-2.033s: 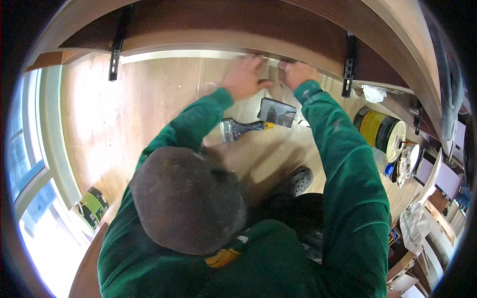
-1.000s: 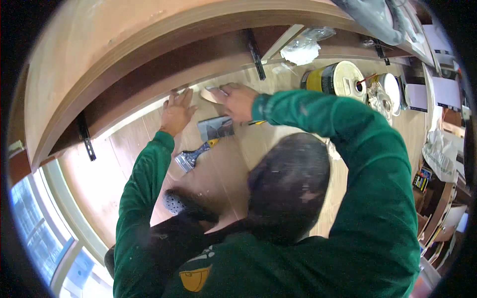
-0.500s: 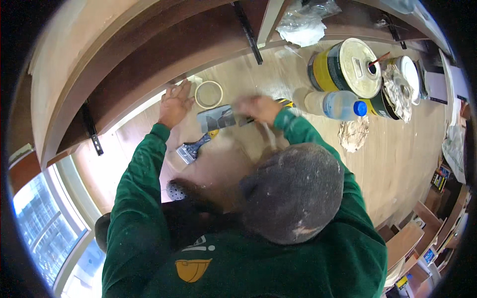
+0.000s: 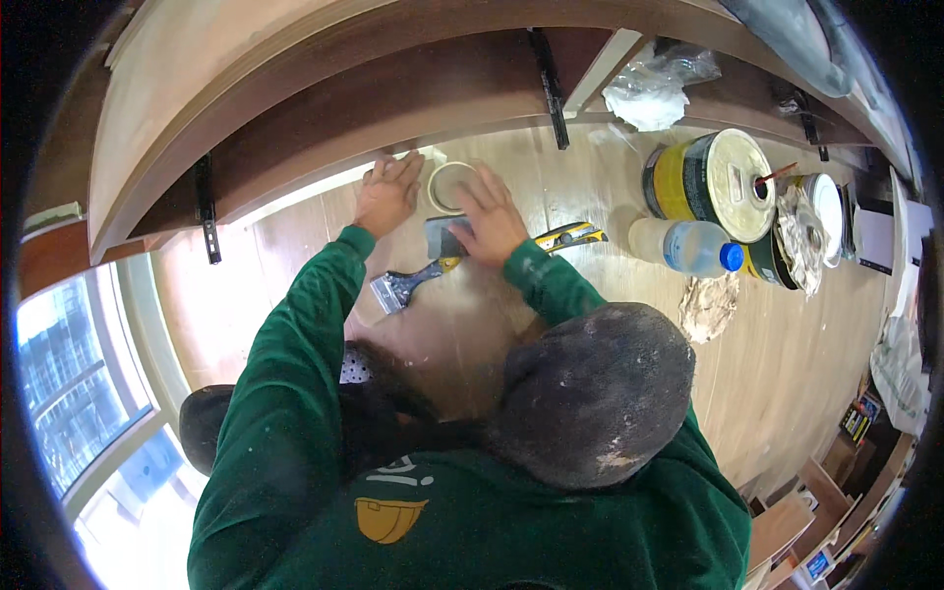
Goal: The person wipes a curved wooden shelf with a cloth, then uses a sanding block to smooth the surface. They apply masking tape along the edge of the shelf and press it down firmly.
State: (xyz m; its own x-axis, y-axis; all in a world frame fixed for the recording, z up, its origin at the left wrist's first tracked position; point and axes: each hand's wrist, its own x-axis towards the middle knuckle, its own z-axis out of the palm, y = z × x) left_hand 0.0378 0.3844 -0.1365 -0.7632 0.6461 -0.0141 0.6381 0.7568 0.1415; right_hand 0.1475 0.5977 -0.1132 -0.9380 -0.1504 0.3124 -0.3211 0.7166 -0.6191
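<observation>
My left hand [image 4: 387,197] rests with fingers stretched out at the base of the brown wooden panel, on the end of a pale tape strip [image 4: 295,200]. Beside it on the floor is a roll of tape [image 4: 433,189], a cream ring. My right hand [image 4: 492,214] has its fingers apart over the roll's right rim; whether it touches the ring I cannot tell. Partly under that hand's thumb side is a grey flat blade [image 4: 442,237]. Nearer to me lies a paint brush [image 4: 398,288] with a dark handle. A yellow and black utility knife [image 4: 572,236] lies beyond my right wrist.
To the right stand a yellow and black paint can [image 4: 688,182], a plastic bottle [image 4: 693,246] with a blue cap, and crumpled paper [image 4: 708,305]. Black drawer rails [image 4: 549,88] hang from the wooden unit. Clear plastic wrap [image 4: 649,93] lies at the back.
My right hand has moved left and away from me, from above the blade to the tape roll. My left hand stays at the panel base. The whole view has shifted.
</observation>
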